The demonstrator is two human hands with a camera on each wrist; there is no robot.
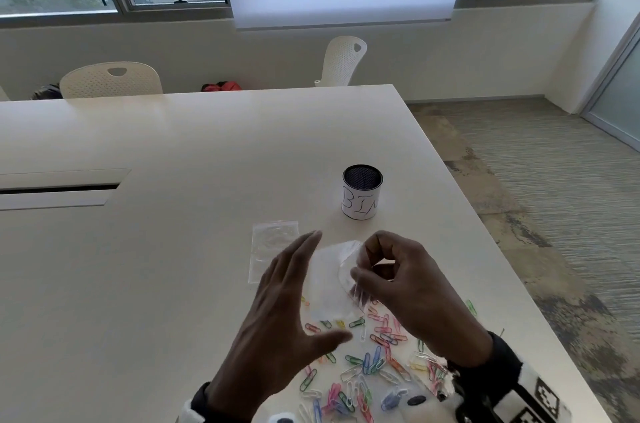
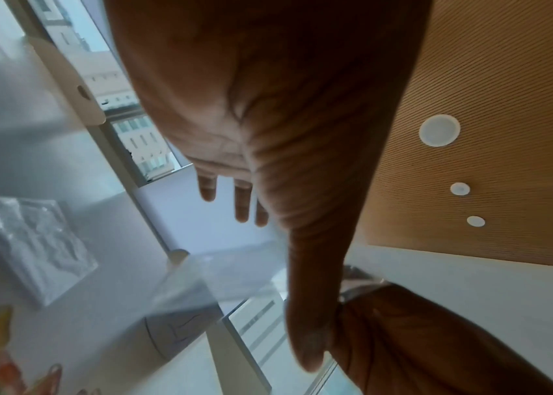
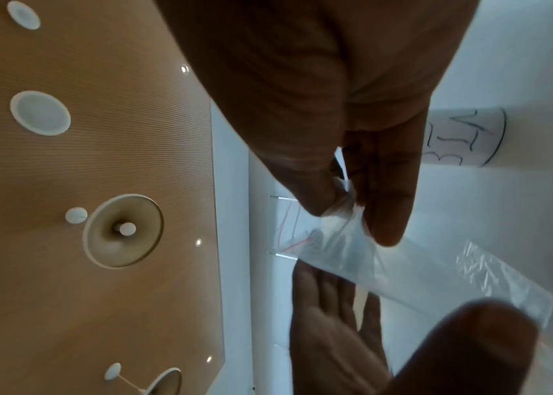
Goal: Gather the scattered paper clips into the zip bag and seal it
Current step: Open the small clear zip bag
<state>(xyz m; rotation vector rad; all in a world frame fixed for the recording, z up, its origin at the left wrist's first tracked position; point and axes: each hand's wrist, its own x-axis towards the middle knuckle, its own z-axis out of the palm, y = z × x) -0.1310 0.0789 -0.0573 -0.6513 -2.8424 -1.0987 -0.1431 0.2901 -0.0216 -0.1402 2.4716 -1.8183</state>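
Presently the right hand (image 1: 412, 287) pinches a small clear, crinkled plastic zip bag (image 1: 330, 279) by its top edge between thumb and fingers (image 3: 386, 208), holding it above the smooth white table (image 1: 173, 249). Left hand (image 1: 277, 315) is spread flat, fingers straight, grasping nothing, at the bag's 9 o'clock. Multicoloured wire paper clips (image 1: 363, 363) lie scattered at 6 o'clock. A second flat clear bag (image 1: 272, 246) lies at 10 o'clock; a cylindrical black mesh cup with white paper label (image 1: 362, 192) stands at 12 o'clock.
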